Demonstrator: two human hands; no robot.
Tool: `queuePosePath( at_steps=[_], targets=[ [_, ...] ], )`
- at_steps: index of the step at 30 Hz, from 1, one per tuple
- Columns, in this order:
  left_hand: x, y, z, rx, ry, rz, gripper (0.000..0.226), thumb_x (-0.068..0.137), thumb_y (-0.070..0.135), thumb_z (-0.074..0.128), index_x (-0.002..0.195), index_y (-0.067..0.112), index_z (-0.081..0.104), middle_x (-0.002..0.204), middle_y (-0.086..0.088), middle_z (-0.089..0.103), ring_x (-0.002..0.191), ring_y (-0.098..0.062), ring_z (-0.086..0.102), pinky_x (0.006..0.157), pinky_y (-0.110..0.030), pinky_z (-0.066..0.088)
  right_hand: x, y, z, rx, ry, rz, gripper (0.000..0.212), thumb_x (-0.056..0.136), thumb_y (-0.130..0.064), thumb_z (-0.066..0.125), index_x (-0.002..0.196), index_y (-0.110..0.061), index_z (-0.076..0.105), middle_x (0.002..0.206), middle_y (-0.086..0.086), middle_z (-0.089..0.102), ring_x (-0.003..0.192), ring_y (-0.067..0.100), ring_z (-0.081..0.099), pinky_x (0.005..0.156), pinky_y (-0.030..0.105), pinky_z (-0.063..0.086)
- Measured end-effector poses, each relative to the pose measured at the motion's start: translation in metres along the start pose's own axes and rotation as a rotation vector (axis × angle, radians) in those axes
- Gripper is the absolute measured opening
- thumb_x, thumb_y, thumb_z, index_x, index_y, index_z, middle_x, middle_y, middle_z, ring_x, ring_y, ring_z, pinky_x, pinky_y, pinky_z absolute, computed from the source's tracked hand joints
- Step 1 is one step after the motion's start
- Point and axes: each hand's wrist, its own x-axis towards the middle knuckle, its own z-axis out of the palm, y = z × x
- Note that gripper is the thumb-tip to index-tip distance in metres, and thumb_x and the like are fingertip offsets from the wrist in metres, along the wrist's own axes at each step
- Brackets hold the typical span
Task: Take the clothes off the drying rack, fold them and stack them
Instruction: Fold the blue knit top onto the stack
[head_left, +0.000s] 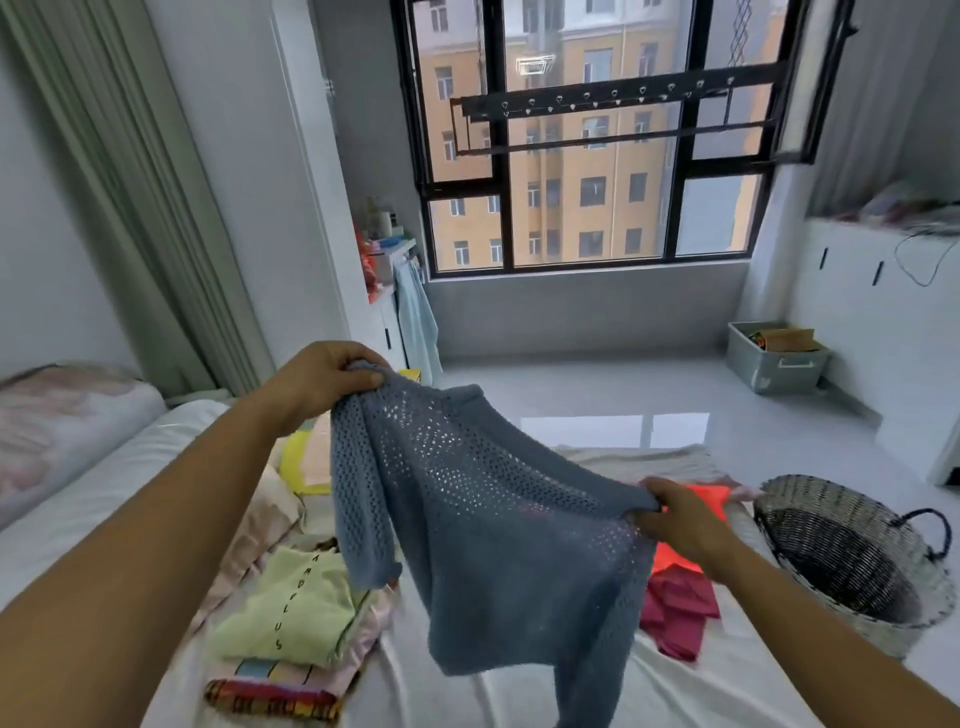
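A grey-blue open-knit sweater (483, 525) hangs spread in the air above the bed. My left hand (324, 375) grips its upper left shoulder. My right hand (680, 517) pinches the other shoulder, lower and to the right. One sleeve dangles at the left. On the white bed (675, 686) lies a stack of folded clothes (291, 618) with a light green top uppermost. Red and orange garments (680, 597) lie unfolded at the right, partly hidden by the sweater. The black drying rack (597, 111) hangs bare in front of the window.
A woven basket (852, 561) stands at the bed's right edge. A grey storage bin (774, 358) sits on the floor by white cabinets. A yellow item (298, 465) and pink bedding lie left of the sweater. A pale blue cloth (415, 322) hangs by the window.
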Motion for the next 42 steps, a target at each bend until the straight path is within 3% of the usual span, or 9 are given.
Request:
queuePosePath(
  at_steps=[4,9,11,15,21,29,33,37,42],
  targets=[
    [-0.013,-0.021,0.02,0.382,-0.011,-0.032,0.012,0.089,0.011,0.059,0.098,0.007,0.068,0.09,-0.004,0.061,0.094,-0.023,0.057,0.074,-0.027,0.035,0.002,0.0,-0.042,0.082,0.061,0.105,0.024,0.079,0.006,0.064,0.089,-0.012,0.052,0.083,0.018,0.06,0.075,0.024,0.053,0.069,0.034,0.042],
    [-0.037,-0.026,0.054,0.145,0.041,-0.178,0.004,0.086,0.007,0.063,0.088,0.006,0.066,0.085,-0.007,0.061,0.084,-0.023,0.055,0.075,-0.032,0.041,0.004,0.003,-0.086,-0.518,0.042,0.108,0.016,0.085,-0.014,0.06,0.091,0.0,0.066,0.092,0.013,0.065,0.079,0.02,0.052,0.064,0.026,0.032],
    [-0.043,-0.026,0.065,0.039,0.009,-0.221,0.006,0.083,0.007,0.067,0.088,0.005,0.067,0.084,-0.009,0.063,0.082,-0.022,0.056,0.076,-0.033,0.045,0.004,0.013,-0.092,-0.495,0.052,0.094,0.016,0.092,-0.014,0.052,0.096,-0.003,0.063,0.096,0.012,0.063,0.082,0.02,0.05,0.067,0.026,0.032],
    [-0.051,-0.027,0.081,-0.056,-0.08,-0.292,0.012,0.084,0.006,0.066,0.095,0.001,0.066,0.084,-0.008,0.062,0.079,-0.018,0.056,0.069,-0.026,0.044,0.003,0.026,-0.095,-0.079,0.081,0.095,0.015,0.098,-0.016,0.045,0.105,-0.009,0.056,0.098,0.007,0.058,0.082,0.017,0.052,0.067,0.027,0.038],
    [-0.03,-0.068,0.101,0.017,-0.141,-0.439,0.009,0.087,0.004,0.062,0.079,0.006,0.063,0.066,-0.006,0.052,0.063,-0.018,0.047,0.054,-0.022,0.04,0.034,0.046,-0.081,-0.25,0.108,0.046,0.014,0.094,-0.018,0.052,0.088,-0.006,0.057,0.092,0.013,0.061,0.081,0.021,0.05,0.07,0.028,0.031],
    [0.049,-0.12,0.141,-0.158,-0.038,-0.47,0.012,0.091,0.002,0.054,0.081,0.008,0.058,0.079,-0.009,0.051,0.074,-0.019,0.046,0.063,-0.026,0.038,0.118,0.048,-0.076,-0.24,0.235,0.023,0.021,0.093,-0.014,0.053,0.105,0.0,0.063,0.11,0.016,0.064,0.101,0.028,0.056,0.083,0.028,0.035],
    [0.103,-0.124,0.126,-0.26,0.113,-0.356,0.013,0.092,0.002,0.051,0.09,0.013,0.058,0.08,0.001,0.053,0.082,-0.016,0.049,0.067,-0.023,0.041,0.16,0.023,-0.089,-0.17,0.348,-0.116,0.019,0.092,-0.016,0.055,0.102,-0.003,0.065,0.098,0.004,0.064,0.089,0.009,0.054,0.078,0.021,0.034],
    [0.117,-0.125,0.105,-0.325,0.138,-0.255,0.027,0.091,-0.002,0.05,0.082,0.023,0.057,0.075,0.007,0.059,0.073,-0.005,0.052,0.069,-0.017,0.046,0.164,0.013,-0.091,-0.054,0.346,-0.187,0.013,0.09,-0.017,0.056,0.083,-0.026,0.062,0.069,-0.031,0.061,0.065,-0.016,0.052,0.067,0.011,0.041],
    [0.072,-0.152,0.115,-0.207,-0.134,-0.288,0.022,0.087,-0.004,0.055,0.084,0.016,0.064,0.064,0.016,0.065,0.066,0.004,0.057,0.059,-0.002,0.042,0.124,0.05,-0.056,-0.033,0.172,-0.15,0.024,0.085,-0.011,0.058,0.07,-0.029,0.059,0.067,-0.01,0.06,0.061,-0.008,0.052,0.062,0.007,0.038]
  ],
)
